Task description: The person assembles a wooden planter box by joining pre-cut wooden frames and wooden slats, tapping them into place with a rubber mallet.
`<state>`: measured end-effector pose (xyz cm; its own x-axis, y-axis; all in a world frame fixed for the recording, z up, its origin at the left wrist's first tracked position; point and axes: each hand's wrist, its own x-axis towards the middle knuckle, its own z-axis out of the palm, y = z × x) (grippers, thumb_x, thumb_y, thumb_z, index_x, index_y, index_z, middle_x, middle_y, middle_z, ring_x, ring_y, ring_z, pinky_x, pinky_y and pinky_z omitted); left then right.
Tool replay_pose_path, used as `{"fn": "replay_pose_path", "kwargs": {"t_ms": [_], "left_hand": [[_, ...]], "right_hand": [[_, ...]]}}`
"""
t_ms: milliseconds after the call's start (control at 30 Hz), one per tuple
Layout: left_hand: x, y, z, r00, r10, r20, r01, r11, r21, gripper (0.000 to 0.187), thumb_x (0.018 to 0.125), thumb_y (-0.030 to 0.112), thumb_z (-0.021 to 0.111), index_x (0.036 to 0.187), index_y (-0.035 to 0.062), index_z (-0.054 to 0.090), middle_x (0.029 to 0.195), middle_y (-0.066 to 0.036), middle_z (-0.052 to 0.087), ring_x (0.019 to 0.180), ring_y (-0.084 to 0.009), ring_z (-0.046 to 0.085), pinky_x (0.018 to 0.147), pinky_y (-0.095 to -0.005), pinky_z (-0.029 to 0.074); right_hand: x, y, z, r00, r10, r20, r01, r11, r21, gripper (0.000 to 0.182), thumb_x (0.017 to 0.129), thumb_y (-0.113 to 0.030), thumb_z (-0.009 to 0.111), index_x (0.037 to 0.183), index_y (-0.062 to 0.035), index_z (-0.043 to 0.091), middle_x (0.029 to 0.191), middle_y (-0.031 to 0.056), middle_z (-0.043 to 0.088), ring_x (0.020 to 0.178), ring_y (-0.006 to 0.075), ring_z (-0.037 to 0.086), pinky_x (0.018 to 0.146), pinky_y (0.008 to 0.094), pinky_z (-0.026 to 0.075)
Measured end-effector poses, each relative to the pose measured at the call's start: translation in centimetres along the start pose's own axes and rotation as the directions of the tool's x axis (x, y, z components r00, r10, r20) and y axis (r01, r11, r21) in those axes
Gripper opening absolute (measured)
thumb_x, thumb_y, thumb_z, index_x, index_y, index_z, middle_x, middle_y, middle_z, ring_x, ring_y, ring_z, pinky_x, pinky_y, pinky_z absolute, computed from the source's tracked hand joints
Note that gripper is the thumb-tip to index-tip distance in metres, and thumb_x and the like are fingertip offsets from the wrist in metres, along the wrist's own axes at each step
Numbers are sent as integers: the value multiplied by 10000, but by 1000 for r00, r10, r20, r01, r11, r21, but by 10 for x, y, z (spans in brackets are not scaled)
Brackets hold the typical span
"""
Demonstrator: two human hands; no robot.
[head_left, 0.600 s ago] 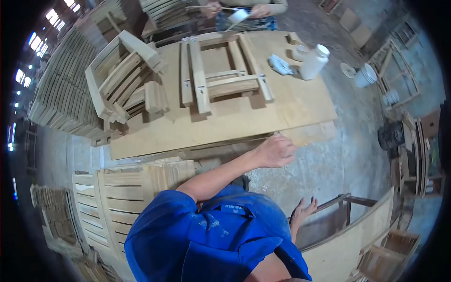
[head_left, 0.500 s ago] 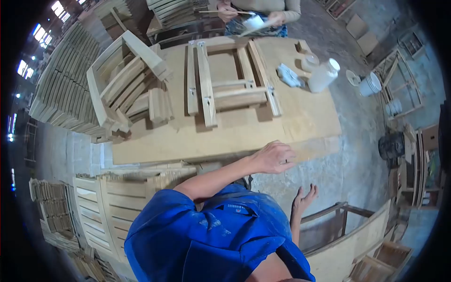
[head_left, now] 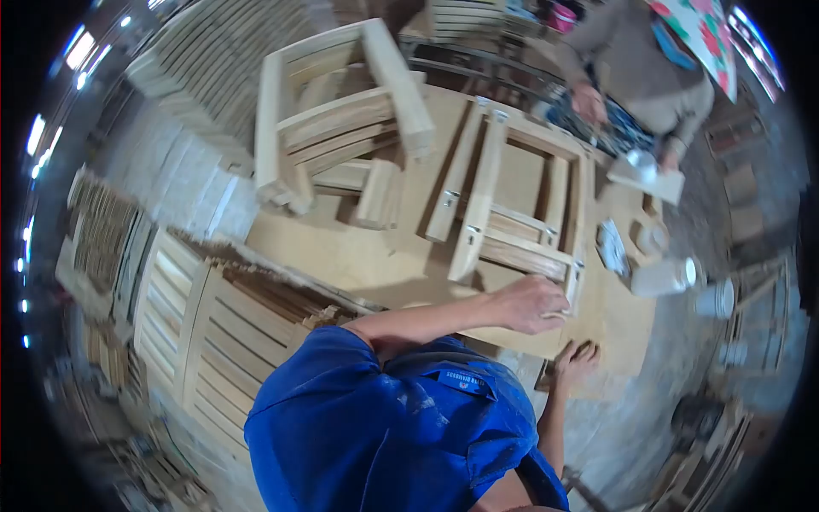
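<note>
Over the front part of the plywood table (head_left: 384,282), my left hand (head_left: 533,304) is closed, fingers curled in. What it holds, if anything, is too small to make out. It is nearest to the lower end of a wooden chair frame (head_left: 525,243), which lies on the table with metal fittings in its rails. My right hand (head_left: 576,362) is at the table's front edge, with its fingers bent and slightly apart and nothing visible in them. A loose wooden bar (head_left: 456,175) lies left of the frame.
More curved wooden frames (head_left: 341,128) are piled on the table's left. A white bottle (head_left: 661,278), a jar (head_left: 652,237) and a cloth (head_left: 612,247) are on the right. Across the table a co-worker (head_left: 636,77) holds a white container on a board. Slatted panels (head_left: 230,341) stand beside me.
The view has swung left and tilted, so the table appears rotated. My right hand has come up to the table edge, and my left hand is now nearer the chair frame.
</note>
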<state>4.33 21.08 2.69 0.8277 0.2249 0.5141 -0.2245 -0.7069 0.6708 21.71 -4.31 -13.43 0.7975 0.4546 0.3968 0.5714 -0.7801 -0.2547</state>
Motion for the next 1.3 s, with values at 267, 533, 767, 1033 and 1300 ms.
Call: {"fn": "replay_pose_path", "kwargs": {"t_ms": [267, 533, 767, 1033, 1300], "left_hand": [[-17, -23, -38, 958, -254, -136, 251, 967, -38, 313, 848, 282, 692, 986, 1, 682, 899, -170, 669, 865, -363, 650, 787, -437, 526], [9, -35, -37, 964, -205, -170, 202, 979, -33, 265, 853, 269, 695, 968, 29, 682, 868, -151, 668, 815, -358, 652, 748, -445, 524], [22, -31, -9, 983, -183, -10, 180, 976, -125, 290, 868, 286, 676, 995, 26, 686, 882, -145, 675, 830, -359, 655, 766, -437, 531], [40, -31, 13, 991, -72, 116, 76, 997, -30, 274, 854, 283, 677, 956, 29, 686, 867, -152, 672, 835, -336, 658, 780, -434, 524], [54, -81, -37, 955, -278, -104, 292, 943, 161, 391, 803, 335, 731, 1048, 35, 673, 1054, -178, 649, 1023, -347, 615, 916, -438, 497]], "right_hand": [[-4, 9, 7, 999, -42, 20, 43, 997, -57, 623, 939, -493, 517, 1291, 21, 521, 1344, 280, 481, 1250, 432, 437, 1040, 542, 335], [-5, 6, 3, 999, -39, 0, 39, 999, 35, 566, 953, -453, 515, 1266, 19, 531, 1336, 287, 477, 1231, 447, 438, 1019, 546, 346], [-3, 3, -2, 1000, 9, -23, -7, 997, 77, 522, 935, -396, 571, 1243, 25, 543, 1334, 289, 480, 1217, 456, 444, 1013, 562, 360], [-2, 10, 2, 998, -20, -61, 27, 992, 123, 495, 920, -358, 592, 1247, 9, 535, 1340, 278, 480, 1224, 456, 435, 1036, 569, 329], [-1, 11, 6, 995, -15, -99, 32, 985, 168, 502, 861, -298, 671, 1254, -12, 547, 1344, 279, 481, 1250, 453, 430, 1059, 571, 326]]}}
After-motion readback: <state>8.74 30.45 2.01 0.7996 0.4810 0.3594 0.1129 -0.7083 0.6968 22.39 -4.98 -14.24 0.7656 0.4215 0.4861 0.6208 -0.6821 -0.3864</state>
